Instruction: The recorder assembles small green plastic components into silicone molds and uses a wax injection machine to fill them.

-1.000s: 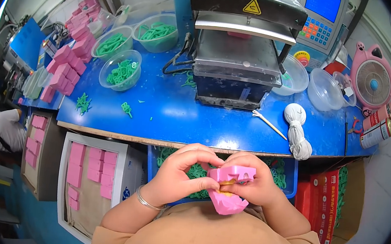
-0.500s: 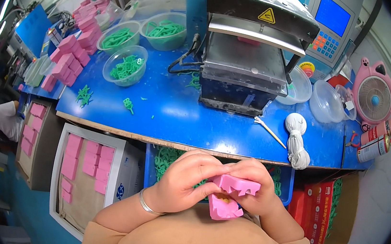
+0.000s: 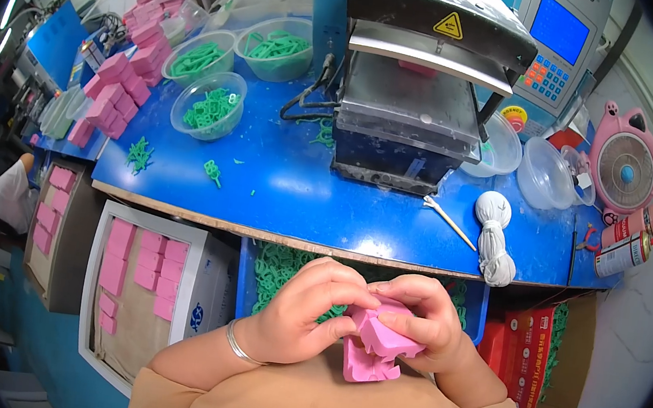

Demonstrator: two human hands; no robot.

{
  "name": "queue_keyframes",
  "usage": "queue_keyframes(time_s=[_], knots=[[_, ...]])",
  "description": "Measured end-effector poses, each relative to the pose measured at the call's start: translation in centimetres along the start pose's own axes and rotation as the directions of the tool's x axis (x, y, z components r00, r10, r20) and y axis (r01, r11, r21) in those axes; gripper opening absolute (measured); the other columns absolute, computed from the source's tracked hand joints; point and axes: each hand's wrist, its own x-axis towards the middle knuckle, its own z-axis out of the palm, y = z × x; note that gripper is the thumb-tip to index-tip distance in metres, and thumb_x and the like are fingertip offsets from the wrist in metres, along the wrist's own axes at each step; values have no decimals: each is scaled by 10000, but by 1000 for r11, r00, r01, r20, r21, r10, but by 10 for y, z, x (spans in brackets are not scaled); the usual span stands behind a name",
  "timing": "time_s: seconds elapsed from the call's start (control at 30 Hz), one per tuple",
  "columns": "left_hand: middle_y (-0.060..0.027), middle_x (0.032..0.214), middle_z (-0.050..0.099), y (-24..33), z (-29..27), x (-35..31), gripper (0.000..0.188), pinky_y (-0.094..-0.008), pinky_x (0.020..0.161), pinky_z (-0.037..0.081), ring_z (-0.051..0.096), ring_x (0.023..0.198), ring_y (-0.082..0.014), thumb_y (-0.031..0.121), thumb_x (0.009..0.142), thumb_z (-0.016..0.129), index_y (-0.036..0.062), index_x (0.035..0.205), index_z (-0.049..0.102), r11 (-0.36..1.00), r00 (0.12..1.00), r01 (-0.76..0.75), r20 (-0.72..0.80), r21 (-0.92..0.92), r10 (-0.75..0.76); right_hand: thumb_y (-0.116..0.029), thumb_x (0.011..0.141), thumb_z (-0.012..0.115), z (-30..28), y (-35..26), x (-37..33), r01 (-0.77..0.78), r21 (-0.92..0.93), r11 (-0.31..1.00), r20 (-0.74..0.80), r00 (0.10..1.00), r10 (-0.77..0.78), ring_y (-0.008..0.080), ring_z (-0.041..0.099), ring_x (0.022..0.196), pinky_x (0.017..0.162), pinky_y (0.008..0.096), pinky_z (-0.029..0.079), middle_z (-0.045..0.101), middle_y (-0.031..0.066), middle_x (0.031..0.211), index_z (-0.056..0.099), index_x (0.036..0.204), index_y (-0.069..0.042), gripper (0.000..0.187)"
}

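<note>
Pink block point(image 3: 385, 338) is close before us; we grip it with both hands, our left hand point(image 3: 313, 309) pinching its left side, our right hand point(image 3: 434, 323) laying a thumb across it, near a blue bin point(image 3: 242, 285).

A pink block point(image 3: 391, 342) with notched edges, tilted and gaping along one side (yellow just glints inside), is held between the left hand point(image 3: 300, 311) and right hand point(image 3: 432, 326).
</note>
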Motion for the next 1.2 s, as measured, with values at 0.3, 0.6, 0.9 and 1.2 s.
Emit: queue_keyframes(time_s=[0.3, 0.6, 0.9, 1.2], knots=[[-96, 1230, 450, -15, 2, -4, 820, -350, 1024, 333, 422, 1193, -209, 217, 626, 823, 29, 1285, 373, 578, 951, 307, 224, -756, -212, -116, 681, 767, 10, -19, 9, -120, 222, 968, -30, 991, 130, 307, 510, 1090, 912, 399, 434, 487, 147, 1157, 621, 1004, -121, 354], [-68, 1204, 447, 4, -2, -1, 679, -322, 950, 392, 459, 1125, -165, 53, 652, 794, 37, 1203, 397, 279, 799, 592, 505, -756, -327, -201, 611, 768, 4, -10, 12, 182, -234, 955, -60, 978, -201, 271, 512, 1004, 856, 425, 413, 535, 78, 1065, 681, 893, -186, 296], [-98, 1031, 452, 5, 1, 0, 515, -312, 859, 383, 461, 990, -188, 92, 614, 830, 101, 947, 436, 946, 974, 221, 95, -237, -204, -129, 638, 683, 5, 2, 9, 300, -456, 838, -6, 940, -340, 231, 570, 835, 666, 338, 477, 583, 77, 946, 623, 887, -63, 264], [-107, 1067, 480, 4, 7, -9, 442, -324, 848, 434, 526, 981, -221, 60, 689, 760, 47, 1036, 487, 719, 922, 353, 92, -599, -377, -111, 643, 700, 14, 4, 8, 246, -445, 861, -72, 949, -308, 226, 587, 804, 639, 328, 498, 593, 76, 925, 615, 938, -70, 310]])
